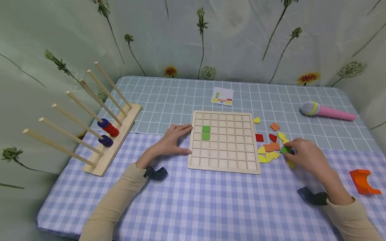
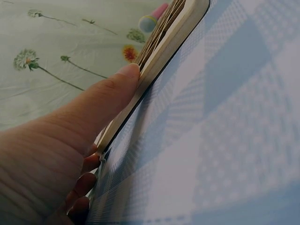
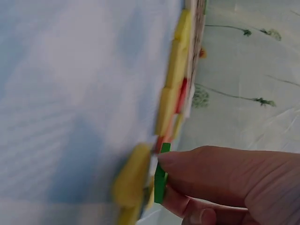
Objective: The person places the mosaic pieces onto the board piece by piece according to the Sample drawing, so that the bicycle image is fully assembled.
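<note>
A wooden grid board point(image 1: 224, 144) lies on the table with two green square tiles point(image 1: 206, 132) set one above the other in its left part. My left hand point(image 1: 169, 142) rests against the board's left side, fingers spread; its thumb point(image 2: 110, 96) touches the edge in the left wrist view. To the right of the board, my right hand point(image 1: 308, 156) pinches a green tile point(image 3: 160, 180) between thumb and fingers. Around that hand lie yellow pieces point(image 1: 270, 156), orange pieces point(image 1: 272, 147) and red pieces point(image 1: 259, 138). A dark piece under the right hand is mostly hidden.
A small pattern card point(image 1: 222, 96) lies behind the board. At the left stands a wooden peg rack point(image 1: 132, 115) with red and dark blue rings. A pink toy microphone point(image 1: 331, 112) lies at the back right, and an orange arch block point(image 1: 363, 182) at the right.
</note>
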`<state>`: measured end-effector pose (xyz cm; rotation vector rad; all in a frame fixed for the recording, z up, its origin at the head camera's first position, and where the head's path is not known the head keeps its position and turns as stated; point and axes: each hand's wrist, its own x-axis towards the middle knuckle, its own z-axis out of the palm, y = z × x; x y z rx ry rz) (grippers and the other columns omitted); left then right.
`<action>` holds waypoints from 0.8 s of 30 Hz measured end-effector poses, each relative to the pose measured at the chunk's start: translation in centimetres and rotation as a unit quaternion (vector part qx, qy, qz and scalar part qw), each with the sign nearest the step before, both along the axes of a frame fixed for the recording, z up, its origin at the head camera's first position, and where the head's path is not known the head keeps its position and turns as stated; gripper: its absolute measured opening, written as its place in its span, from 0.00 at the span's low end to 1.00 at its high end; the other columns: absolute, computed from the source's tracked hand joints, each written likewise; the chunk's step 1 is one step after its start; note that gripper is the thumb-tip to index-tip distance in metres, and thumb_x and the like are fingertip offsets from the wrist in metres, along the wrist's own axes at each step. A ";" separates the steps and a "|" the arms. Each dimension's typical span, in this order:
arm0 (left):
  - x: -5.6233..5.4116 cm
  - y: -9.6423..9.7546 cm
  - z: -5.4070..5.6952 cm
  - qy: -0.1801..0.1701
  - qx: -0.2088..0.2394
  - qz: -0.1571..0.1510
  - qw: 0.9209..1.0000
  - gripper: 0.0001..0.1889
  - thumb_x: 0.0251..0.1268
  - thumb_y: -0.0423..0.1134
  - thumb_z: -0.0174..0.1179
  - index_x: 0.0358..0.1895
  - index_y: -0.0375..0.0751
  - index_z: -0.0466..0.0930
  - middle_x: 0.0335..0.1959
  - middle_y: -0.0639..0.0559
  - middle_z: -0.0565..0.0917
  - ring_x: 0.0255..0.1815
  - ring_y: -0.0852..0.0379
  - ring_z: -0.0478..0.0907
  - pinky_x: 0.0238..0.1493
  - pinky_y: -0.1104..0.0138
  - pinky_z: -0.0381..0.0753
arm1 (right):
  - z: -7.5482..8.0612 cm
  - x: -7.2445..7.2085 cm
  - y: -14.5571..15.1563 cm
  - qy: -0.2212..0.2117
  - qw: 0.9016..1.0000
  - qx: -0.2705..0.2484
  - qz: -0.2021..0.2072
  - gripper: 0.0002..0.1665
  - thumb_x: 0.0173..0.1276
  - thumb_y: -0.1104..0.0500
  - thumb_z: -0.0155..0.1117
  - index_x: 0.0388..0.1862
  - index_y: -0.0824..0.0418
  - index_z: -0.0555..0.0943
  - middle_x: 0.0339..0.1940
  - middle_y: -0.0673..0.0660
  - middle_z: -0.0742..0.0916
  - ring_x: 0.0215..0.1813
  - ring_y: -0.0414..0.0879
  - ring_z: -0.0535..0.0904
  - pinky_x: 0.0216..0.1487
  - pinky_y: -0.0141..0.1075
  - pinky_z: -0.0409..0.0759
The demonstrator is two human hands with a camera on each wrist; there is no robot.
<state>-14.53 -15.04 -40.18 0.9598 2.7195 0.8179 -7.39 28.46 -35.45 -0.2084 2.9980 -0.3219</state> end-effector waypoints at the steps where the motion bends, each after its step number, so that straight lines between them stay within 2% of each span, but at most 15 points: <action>1: 0.0 0.0 0.0 0.000 0.000 0.001 1.000 0.49 0.46 0.55 0.71 0.72 0.44 0.57 0.73 0.48 0.60 0.63 0.48 0.59 0.62 0.51 0.57 | 0.1 0.0 -0.2 0.002 1.000 0.001 0.000 0.23 0.54 0.60 0.70 0.46 0.73 0.81 0.41 0.72 0.84 0.41 0.62 0.77 0.43 0.55 0.76; 11: 0.0 0.2 -0.3 0.001 -0.001 0.006 1.000 0.49 0.45 0.55 0.71 0.72 0.44 0.58 0.73 0.49 0.61 0.62 0.48 0.59 0.60 0.51 0.59 | 2.0 -0.5 -3.2 0.055 0.998 -0.014 0.031 0.22 0.54 0.58 0.70 0.46 0.69 0.83 0.39 0.66 0.86 0.40 0.57 0.78 0.40 0.50 0.77; 13: 0.1 0.2 -0.3 0.002 -0.001 0.006 1.000 0.49 0.45 0.55 0.71 0.72 0.44 0.58 0.73 0.49 0.61 0.61 0.48 0.60 0.59 0.52 0.59 | 2.3 -0.8 -4.1 0.058 0.997 -0.020 0.037 0.21 0.55 0.58 0.70 0.46 0.68 0.83 0.41 0.67 0.86 0.40 0.57 0.79 0.39 0.49 0.78; 15: 0.1 0.2 -0.2 0.004 -0.001 0.005 1.000 0.49 0.45 0.55 0.71 0.72 0.44 0.58 0.73 0.49 0.61 0.61 0.48 0.60 0.59 0.52 0.60 | 2.4 -1.1 -5.0 0.069 0.996 -0.027 0.051 0.20 0.55 0.59 0.70 0.45 0.68 0.84 0.39 0.65 0.85 0.36 0.54 0.77 0.33 0.45 0.76; 20: 0.2 0.1 -0.1 0.012 0.001 0.005 1.000 0.49 0.46 0.54 0.71 0.72 0.43 0.58 0.73 0.48 0.61 0.62 0.48 0.60 0.60 0.51 0.60 | 2.6 -1.7 -7.5 0.091 0.991 -0.046 0.091 0.17 0.53 0.61 0.70 0.43 0.67 0.84 0.38 0.63 0.85 0.36 0.53 0.79 0.33 0.44 0.77; 24: 0.2 0.2 -0.2 0.004 0.007 0.007 1.000 0.49 0.45 0.54 0.71 0.72 0.43 0.58 0.73 0.49 0.61 0.62 0.48 0.60 0.61 0.51 0.59 | 2.6 -2.0 -9.4 0.089 0.988 -0.051 0.113 0.17 0.55 0.61 0.69 0.43 0.66 0.84 0.40 0.63 0.86 0.38 0.53 0.81 0.34 0.42 0.79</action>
